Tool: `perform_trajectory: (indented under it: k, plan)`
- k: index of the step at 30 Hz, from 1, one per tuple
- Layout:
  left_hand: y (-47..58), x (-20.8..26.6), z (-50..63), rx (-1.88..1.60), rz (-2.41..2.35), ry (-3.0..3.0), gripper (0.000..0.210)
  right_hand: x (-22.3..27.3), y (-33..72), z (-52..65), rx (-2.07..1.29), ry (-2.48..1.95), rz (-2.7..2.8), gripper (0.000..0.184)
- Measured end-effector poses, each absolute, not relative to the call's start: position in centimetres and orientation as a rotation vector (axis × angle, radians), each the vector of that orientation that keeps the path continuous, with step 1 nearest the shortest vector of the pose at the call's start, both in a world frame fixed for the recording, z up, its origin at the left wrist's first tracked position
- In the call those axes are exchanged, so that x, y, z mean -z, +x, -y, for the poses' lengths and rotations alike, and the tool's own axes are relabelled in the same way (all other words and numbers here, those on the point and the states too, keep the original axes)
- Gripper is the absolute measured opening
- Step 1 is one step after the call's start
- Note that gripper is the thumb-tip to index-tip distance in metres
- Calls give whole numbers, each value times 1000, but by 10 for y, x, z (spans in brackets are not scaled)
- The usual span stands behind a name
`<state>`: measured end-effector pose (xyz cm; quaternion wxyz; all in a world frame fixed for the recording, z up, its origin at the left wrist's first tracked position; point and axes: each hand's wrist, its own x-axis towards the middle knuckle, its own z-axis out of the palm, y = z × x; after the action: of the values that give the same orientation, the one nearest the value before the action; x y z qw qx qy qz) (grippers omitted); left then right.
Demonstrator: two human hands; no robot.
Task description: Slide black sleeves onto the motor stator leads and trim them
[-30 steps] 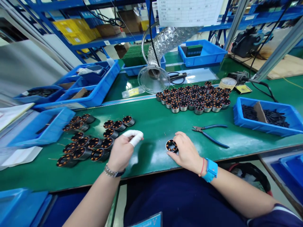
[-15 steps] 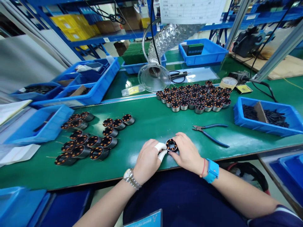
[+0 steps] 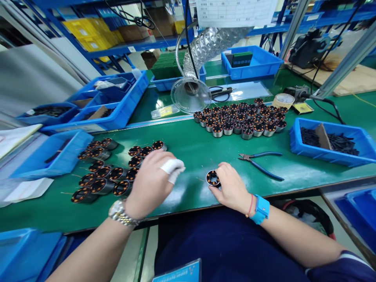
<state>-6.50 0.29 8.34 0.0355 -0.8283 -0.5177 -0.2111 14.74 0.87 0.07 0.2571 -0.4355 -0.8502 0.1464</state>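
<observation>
Green bench (image 3: 194, 147), sheet (image 3: 235, 11) of unreadable print beyond; right hand (image 3: 231, 186) grips a metal ring (image 3: 208, 181), left hand (image 3: 151, 184) curls, contents unclear.

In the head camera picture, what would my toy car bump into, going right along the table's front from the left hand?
Left hand → black-and-orange ring → right hand holding it → blue-handled pliers → blue bin of black pieces.

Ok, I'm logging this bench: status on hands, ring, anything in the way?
Right hand holds ring. Left hand apart from it, curled; contents unclear. Pliers to the right, touching neither hand.
</observation>
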Motion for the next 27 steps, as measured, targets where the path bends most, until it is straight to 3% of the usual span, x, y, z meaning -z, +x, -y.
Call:
perform_trajectory:
  k: [2,5,7,9,12,18,22,27]
  plan:
    - [-68,-76,0,945,1967,-2416,12,0,147,-8,-389,-1183,2292,22]
    - [-53,-49,7,1355,2591,-2528,37,2,146,-8,-376,-1199,2275,24]
    - [-37,-29,11,1618,2891,-2529,38,2,145,-8,-371,-1205,2276,24]
    - [-22,-15,12,1790,2943,-2463,30,1,145,-8,-372,-1207,2285,23]
    - [-14,-10,9,1741,2847,-2465,15,1,144,-7,-370,-1218,2290,22]
    - [-28,-26,1,1765,2618,-2392,13,3,143,-6,-310,-1244,2287,20]
    - [-29,-23,4,2219,2590,-1906,23,4,141,-3,-282,-1262,2260,24]
    - [-6,-7,13,2263,2785,-2313,62,-5,155,-2,-310,-1185,2254,39]
